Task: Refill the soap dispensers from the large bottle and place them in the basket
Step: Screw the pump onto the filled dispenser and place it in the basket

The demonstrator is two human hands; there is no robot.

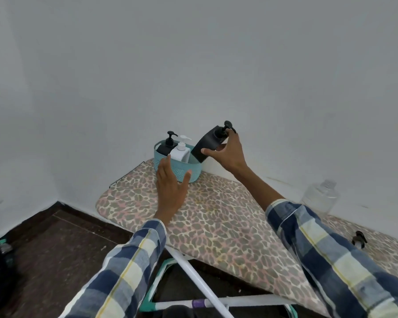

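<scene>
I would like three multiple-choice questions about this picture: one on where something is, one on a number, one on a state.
1. Where does the teal basket stand?
A. on the floor
B. on the leopard-print ironing board, near the wall
C. on a chair

2. How many dispensers already stand fully inside the basket?
A. two
B. none
C. four

3. How is the black dispenser in the right hand held?
A. upright
B. upside down
C. tilted, lower end at the basket's rim

Answers:
1 B: the basket rests on the board's far end by the wall.
2 A: a small black dispenser and a white dispenser stand inside.
3 C: its pump leans right while its base dips into the basket; the left hand touches the basket's front.
</scene>
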